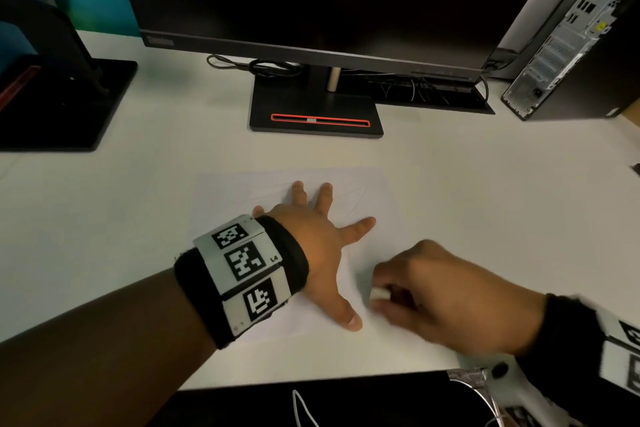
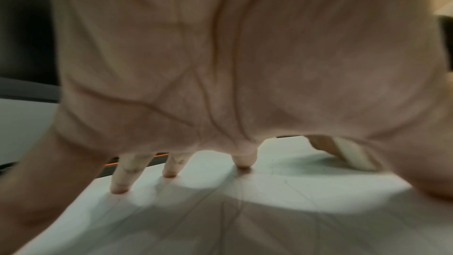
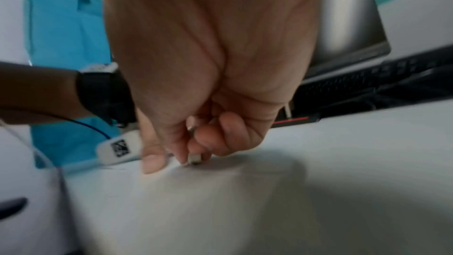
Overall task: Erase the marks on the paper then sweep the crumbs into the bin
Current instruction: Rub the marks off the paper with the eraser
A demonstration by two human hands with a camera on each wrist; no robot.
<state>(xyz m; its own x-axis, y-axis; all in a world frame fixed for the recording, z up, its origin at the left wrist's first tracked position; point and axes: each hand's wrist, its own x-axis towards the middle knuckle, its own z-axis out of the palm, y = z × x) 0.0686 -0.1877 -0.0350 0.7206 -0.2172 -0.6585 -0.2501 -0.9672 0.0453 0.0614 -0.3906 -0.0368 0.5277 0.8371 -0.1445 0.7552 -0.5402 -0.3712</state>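
Observation:
A white sheet of paper [image 1: 239, 198] lies on the desk in front of me, with faint pencil lines [image 2: 289, 183] on it. My left hand [image 1: 320, 236] lies on the sheet with its fingers spread straight, pressing it flat. Just right of the left thumb, my right hand [image 1: 426, 291] pinches a small white eraser [image 1: 380, 293] with curled fingers. The eraser's tip [image 3: 195, 159] touches the paper's near right part. No bin or crumbs are visible.
A monitor on a black stand [image 1: 317, 114] rises behind the paper. A second stand base [image 1: 65, 104] sits at the left, a computer tower [image 1: 568, 45] at the right. Cables [image 1: 270, 68] lie behind the stand. The desk's near edge [image 1: 311, 380] is close to my wrists.

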